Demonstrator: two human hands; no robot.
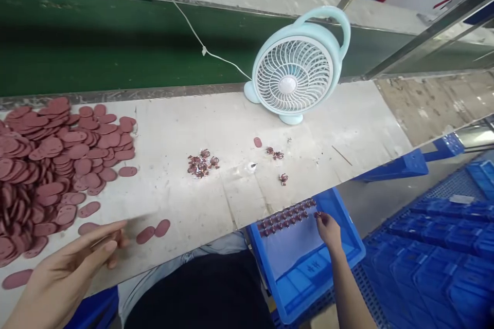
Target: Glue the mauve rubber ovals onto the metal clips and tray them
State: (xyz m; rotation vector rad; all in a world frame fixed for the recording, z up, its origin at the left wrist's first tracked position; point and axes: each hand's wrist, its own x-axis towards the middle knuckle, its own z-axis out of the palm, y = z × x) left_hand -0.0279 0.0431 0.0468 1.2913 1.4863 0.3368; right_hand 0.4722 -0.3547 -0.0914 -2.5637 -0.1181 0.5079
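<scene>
My left hand hovers over the near edge of the white worktable, fingers stretched out and apart, holding nothing, close to two loose reddish oval pieces. A big heap of the same oval pieces covers the table's left side. My right hand reaches down into a blue plastic bin at the table's front, fingertips pinched on a small dark part at the end of a row of small parts on a pale sheet.
A light blue desk fan stands at the table's back with its white cord running up left. Small clusters of dark parts lie mid-table. A green conveyor belt runs behind. Blue crates fill the floor at right.
</scene>
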